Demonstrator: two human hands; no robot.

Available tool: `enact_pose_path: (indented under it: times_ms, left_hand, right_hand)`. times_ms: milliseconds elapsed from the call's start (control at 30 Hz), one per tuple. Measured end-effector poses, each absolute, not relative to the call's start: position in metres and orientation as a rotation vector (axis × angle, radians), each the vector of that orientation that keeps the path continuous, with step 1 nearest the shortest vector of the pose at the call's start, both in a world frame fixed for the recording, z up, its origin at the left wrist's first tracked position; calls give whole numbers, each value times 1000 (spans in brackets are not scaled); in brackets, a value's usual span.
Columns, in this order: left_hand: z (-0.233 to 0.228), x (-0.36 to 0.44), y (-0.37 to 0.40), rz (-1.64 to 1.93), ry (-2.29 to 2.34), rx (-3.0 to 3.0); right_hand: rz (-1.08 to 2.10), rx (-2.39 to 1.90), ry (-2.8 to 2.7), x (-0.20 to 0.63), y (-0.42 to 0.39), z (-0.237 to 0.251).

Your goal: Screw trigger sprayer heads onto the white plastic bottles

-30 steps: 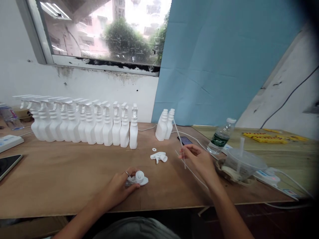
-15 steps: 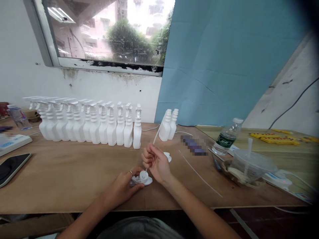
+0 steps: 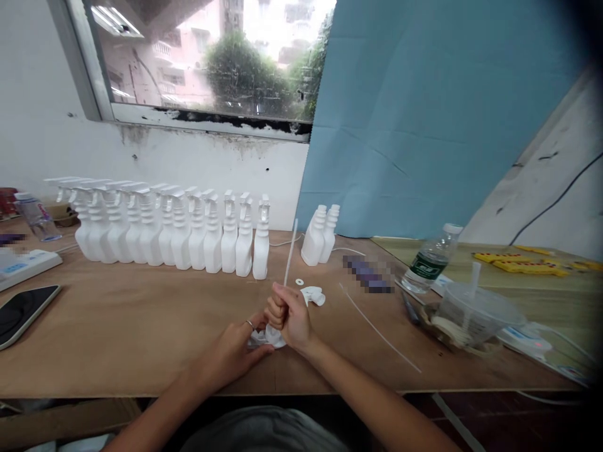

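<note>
My left hand (image 3: pixel 242 344) rests on the table with its fingers closed around a white spray trigger head (image 3: pixel 279 339), held low against the tabletop. Above it, my right hand (image 3: pixel 289 316) is a fist wrapped round a thin white dip tube (image 3: pixel 291 252), which sticks up from the fist, slightly tilted. The tube's lower end is hidden behind my right fingers, at the trigger head. Just beyond my right hand lie another white trigger head (image 3: pixel 315 295) and a small white ring (image 3: pixel 299 282). A second thin tube (image 3: pixel 377 326) lies loose to the right.
A row of white spray bottles (image 3: pixel 213 242) with triggers stands at the back left. Two bottles without triggers (image 3: pixel 315 242) stand right of it. A phone (image 3: pixel 26 314) lies left; a water bottle (image 3: pixel 428 263) and a plastic cup (image 3: pixel 475 307) are at right.
My right hand has moved down the tube toward the trigger head, so more tube shows above the fist. The loose trigger head and ring beyond it are now more visible.
</note>
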State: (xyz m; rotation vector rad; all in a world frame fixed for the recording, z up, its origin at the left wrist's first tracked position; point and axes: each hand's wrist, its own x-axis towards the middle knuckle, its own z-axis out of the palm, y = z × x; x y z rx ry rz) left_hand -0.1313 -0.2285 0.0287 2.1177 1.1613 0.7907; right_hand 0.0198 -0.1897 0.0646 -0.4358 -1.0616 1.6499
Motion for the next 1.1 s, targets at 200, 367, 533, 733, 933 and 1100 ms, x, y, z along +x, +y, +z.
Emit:
enact_pose_path:
  times_ms: [200,367,533,733,933,1100]
  left_hand:
    - [27,-131,-228,781,1179,2103]
    - [23,-130,-226,810,1173,2109]
    - [26,-131,-227,813,1154,2127]
    - [29,-132,-231,792,1208,2126]
    - [27,-131,-229,780,1225,2147]
    - [23,-129,-227,818,1216,2163]
  right_hand:
    - [1633,-431,-1013,24,-188,74]
    - [1723,-390,-1004,23,-188,77]
    - [1735,-385,-999,20,-188,72]
    - [1733,-426,-1023,17,-191,67]
    - [1720,-458,-1059,15,-190,62]
    - [1762,-482,-1131,13,-191,57]
